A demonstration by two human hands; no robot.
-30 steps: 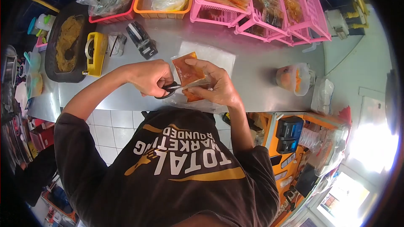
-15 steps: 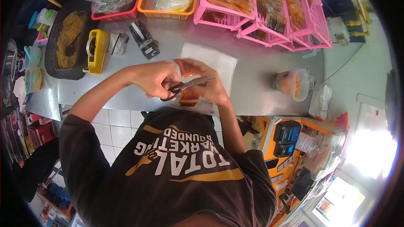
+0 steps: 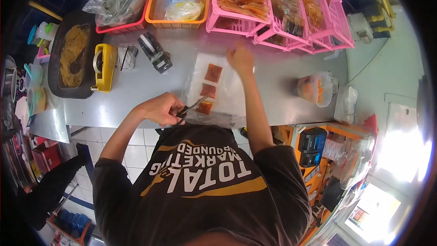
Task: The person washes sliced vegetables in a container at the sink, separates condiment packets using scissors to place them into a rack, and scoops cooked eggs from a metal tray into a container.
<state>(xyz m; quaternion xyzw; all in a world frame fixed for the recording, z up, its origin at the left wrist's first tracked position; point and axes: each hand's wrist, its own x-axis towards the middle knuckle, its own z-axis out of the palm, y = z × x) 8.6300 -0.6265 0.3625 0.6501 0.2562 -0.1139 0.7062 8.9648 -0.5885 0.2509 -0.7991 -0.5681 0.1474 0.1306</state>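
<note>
My left hand is closed round the dark handles of a pair of scissors, whose blades point up and right over the sachets. A white sheet with clear plastic lies beneath on the steel counter. Three small reddish-brown filled sachets lie on it in a slanting column: a far sachet, a middle sachet and a near sachet close to the blades. My right hand reaches over the sheet's far right edge, below the pink baskets. Motion blurs its fingers, and whether anything is in them cannot be made out.
Pink baskets of packed sachets stand along the back. Beside them are an orange basket and a red basket. A yellow tape dispenser, black stapler-like device, dark pan and plastic tub share the counter.
My right hand has left the sachet it held over the sheet and moved up and right. My left hand has drawn slightly down and left with the scissors. Three sachets now show on the sheet.
</note>
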